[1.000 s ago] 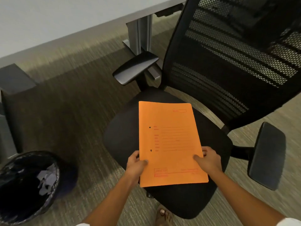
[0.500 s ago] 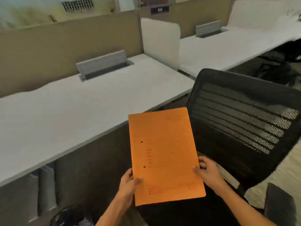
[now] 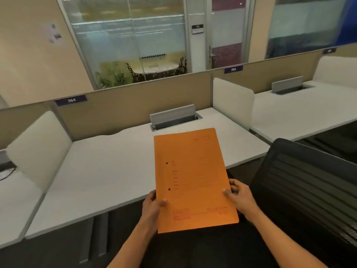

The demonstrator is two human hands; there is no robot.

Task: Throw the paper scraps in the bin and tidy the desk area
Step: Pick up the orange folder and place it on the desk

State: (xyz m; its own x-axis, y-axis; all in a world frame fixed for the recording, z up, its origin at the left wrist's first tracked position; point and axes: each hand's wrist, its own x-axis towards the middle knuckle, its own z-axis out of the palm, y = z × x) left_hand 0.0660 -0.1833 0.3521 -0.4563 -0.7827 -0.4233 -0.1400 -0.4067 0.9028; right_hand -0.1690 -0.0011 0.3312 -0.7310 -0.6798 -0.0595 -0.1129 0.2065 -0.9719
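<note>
— Up off the chair seat, that's where the orange folder has gone since a second ago; it was lying flat on the black cushion, and the view has swung from the floor and the bin to the surface ahead.

— Who has it now?

— Both hands. The left hand pinches the folder's left edge low down, thumb on top; the right hand clamps the right edge at about the same height. Each grip is closed on the folder, at its near end.

— And where does it sit against the surface?

— Held in the air, long axis pointing away from the person, toward the back edge and the grey cable flap. Its far end overlaps the front edge of the surface, right of centre; the near end hangs out over the dark gap in front. I can't tell how high it floats.

— So the coming move?

— I'd judge a push forward and down along that long axis, so the sheet lands flat. Neither hand is clearly nearer. The mesh chair back stands just right of the right hand, so the path should stay straight.
</note>
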